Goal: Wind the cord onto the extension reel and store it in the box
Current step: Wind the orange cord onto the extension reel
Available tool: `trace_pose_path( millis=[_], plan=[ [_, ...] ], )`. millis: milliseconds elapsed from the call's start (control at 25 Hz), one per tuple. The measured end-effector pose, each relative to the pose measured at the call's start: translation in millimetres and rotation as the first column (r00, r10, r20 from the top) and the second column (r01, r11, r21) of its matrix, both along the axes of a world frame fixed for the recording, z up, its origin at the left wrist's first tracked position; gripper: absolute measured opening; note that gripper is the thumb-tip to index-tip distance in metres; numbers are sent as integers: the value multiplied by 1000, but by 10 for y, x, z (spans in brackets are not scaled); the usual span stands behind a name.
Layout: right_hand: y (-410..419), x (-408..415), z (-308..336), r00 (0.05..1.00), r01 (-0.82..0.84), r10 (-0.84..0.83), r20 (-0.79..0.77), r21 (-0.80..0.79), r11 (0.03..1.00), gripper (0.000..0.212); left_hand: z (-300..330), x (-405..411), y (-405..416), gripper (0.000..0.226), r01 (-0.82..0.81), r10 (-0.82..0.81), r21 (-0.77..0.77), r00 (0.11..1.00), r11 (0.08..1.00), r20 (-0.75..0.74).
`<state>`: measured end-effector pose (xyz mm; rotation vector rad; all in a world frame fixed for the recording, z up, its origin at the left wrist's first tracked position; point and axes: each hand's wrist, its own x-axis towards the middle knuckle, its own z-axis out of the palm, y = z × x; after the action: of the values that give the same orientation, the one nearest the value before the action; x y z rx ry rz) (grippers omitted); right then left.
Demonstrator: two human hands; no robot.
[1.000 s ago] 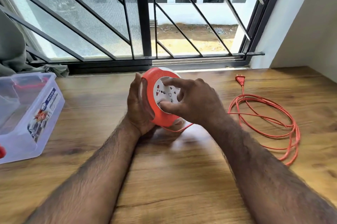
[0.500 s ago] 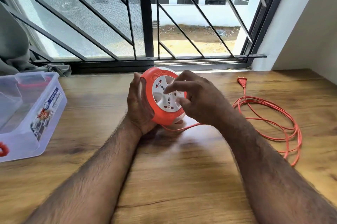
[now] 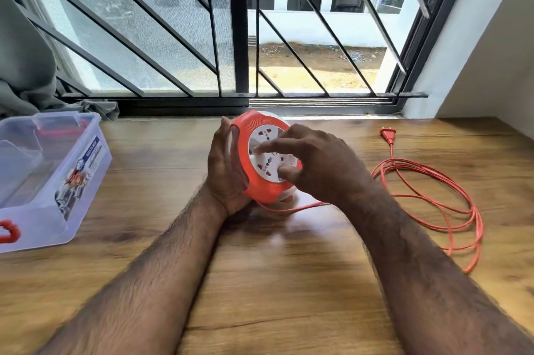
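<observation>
Here the orange reel (image 3: 267, 156) stands on edge at mid worktop (image 3: 289, 282), the left hand (image 3: 224, 165) curled round its back while the right hand (image 3: 315, 164) sets bent fingertips on its white socket face. Its cord (image 3: 433, 195) lies in loose loops to the right, the plug (image 3: 387, 135) near the window (image 3: 231, 25). The clear box (image 3: 75, 181) sits open at far left.

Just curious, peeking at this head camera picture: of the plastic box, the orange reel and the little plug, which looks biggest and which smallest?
As they look in the head view:
1. clear plastic box, though partly cut off at the left edge
2. orange reel, held by the left hand
3. plug, clearly smallest, lying farthest back
</observation>
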<state>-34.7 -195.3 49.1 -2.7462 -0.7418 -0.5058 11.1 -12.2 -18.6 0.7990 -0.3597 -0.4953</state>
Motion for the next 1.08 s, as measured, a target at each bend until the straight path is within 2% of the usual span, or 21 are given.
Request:
trace_pose_path(
  millis=[200, 280, 360, 480, 600, 640, 840, 1080],
  plan=[
    [15, 19, -41, 988, 153, -141, -70, 205, 967, 63, 4, -3, -33, 98, 15, -15, 10, 1000, 1000, -13],
    [58, 40, -81, 981, 188, -169, -99, 242, 952, 67, 12, -5, -35, 94, 1, 0, 18, 1000, 1000, -26],
    [98, 45, -100, 972, 229, -210, -105, 224, 947, 69, 30, -19, -44, 90, -7, 7, 5, 999, 1000, -40],
    [69, 0, -35, 975, 221, -220, -22, 153, 963, 65, 53, -38, -56, 91, -26, 26, 1, 999, 1000, -43],
    [20, -32, 13, 998, 1, 7, -55, 154, 988, 37, 60, -45, -54, 89, -33, 32, -33, 999, 999, -33],
    [15, -37, 22, 994, -53, 66, -88, 142, 988, 35, 58, -48, -44, 89, -40, 39, -36, 998, 999, -40],
    [-12, -21, 38, 984, -70, 77, -159, 47, 996, 56, 51, -42, -21, 91, -13, 12, -23, 1000, 1000, -20],
    [1, -37, 68, 998, 5, -8, -67, -46, 999, 61, 0, 7, -4, 101, 29, -29, 19, 999, 999, -21]
  ],
)
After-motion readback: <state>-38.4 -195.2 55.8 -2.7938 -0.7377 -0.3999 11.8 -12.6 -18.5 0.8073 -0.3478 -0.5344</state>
